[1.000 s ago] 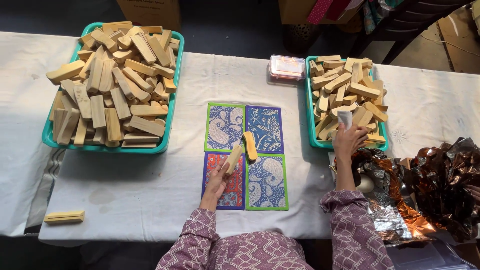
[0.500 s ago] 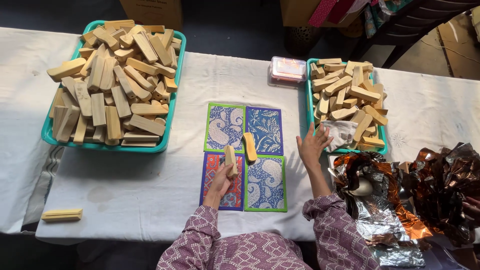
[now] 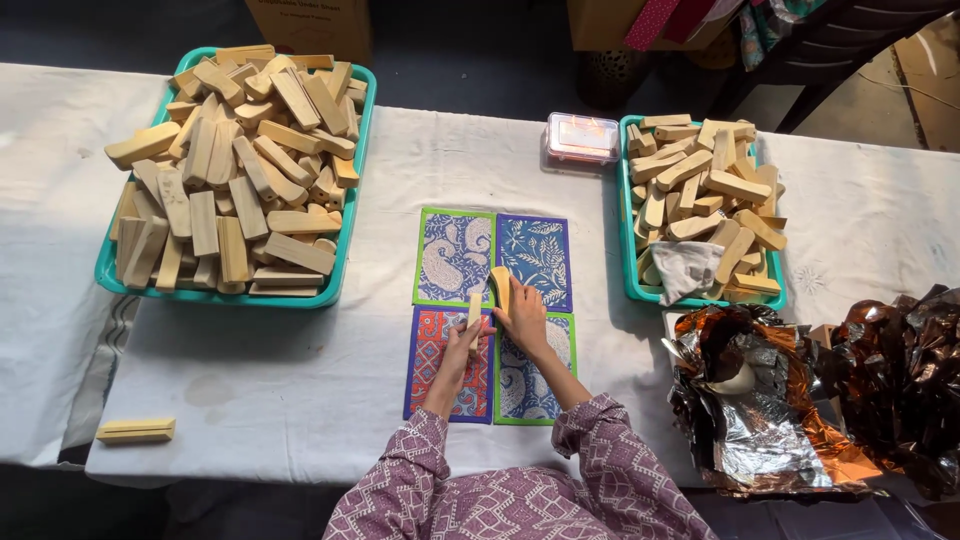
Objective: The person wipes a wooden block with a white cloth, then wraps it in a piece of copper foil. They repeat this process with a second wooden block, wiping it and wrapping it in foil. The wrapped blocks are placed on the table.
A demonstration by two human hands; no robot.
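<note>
We have one view only, from the head, looking steeply down and forward over the table (image 3: 300,400) from well above. The left hand (image 3: 462,340) and right hand (image 3: 524,318) sit low of centre, forearms entering from the bottom edge. Far beyond the hands the table's back edge and dark floor show. No second view shares the scene.
</note>
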